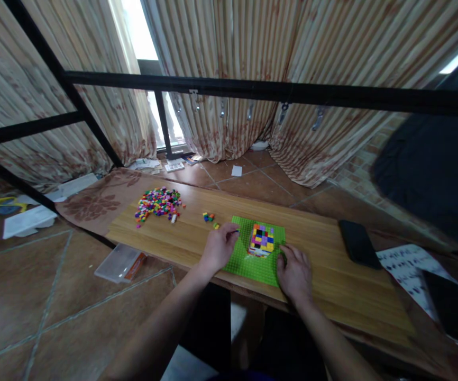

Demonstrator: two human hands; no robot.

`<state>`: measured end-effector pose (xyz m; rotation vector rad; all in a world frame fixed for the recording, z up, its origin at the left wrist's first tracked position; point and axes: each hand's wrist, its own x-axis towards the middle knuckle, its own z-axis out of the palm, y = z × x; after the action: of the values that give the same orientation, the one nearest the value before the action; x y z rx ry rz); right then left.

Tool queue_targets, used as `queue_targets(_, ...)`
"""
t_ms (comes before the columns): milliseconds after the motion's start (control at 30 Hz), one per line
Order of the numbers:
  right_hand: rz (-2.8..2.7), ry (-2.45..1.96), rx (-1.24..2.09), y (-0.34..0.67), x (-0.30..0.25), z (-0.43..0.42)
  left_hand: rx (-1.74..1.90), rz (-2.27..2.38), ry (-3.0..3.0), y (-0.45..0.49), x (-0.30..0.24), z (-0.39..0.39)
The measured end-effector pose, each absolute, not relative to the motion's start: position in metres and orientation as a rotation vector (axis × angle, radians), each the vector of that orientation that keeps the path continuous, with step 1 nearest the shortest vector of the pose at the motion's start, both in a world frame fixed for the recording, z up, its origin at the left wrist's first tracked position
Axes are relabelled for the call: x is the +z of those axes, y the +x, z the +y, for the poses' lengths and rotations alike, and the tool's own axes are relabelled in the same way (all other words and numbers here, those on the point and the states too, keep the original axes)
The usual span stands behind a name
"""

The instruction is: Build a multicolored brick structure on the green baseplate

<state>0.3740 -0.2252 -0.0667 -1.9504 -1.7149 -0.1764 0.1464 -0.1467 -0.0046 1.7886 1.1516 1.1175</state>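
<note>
On a green studded baseplate [245, 268] stands a block of stacked toy bricks [262, 239], its top a patchwork of yellow, red, purple, black and blue. My left hand [219, 247] is over the plate's left side, left of the block. Its fingertips are pinched on a small blue brick [237, 230], mostly hidden by the fingers. At the plate's right edge rests my right hand [295, 271], thumb and index finger bent and apart, close to the block's right side. Nothing shows between those fingers.
A heap of loose coloured bricks [159, 202] lies on the wooden tabletop [197, 241] at left. A small cluster of bricks [208, 217] is nearer the plate. At right lie a black phone [359, 243] and a printed sheet [405, 270]. A clear plastic box [116, 263] is below the table's left edge.
</note>
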Motion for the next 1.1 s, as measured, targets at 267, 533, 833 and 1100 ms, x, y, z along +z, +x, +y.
queue_targets(267,-1.716,-1.928,-0.185,0.374,-0.068,-0.224,0.988,1.031,1.606,0.176,0.007,-0.141)
queue_targets(533,-1.711,-1.941,-0.178,0.374,-0.067,-0.224,0.999,1.127,1.532,0.187,0.002,-0.138)
queue_targets(833,-1.703,-1.95,-0.159,0.373,-0.066,-0.224,1.069,1.132,1.378,0.191,-0.011,-0.142)
queue_targets(1100,-1.708,-1.946,-0.178,0.374,-0.067,-0.224,0.984,1.098,1.297,0.187,-0.008,-0.14)
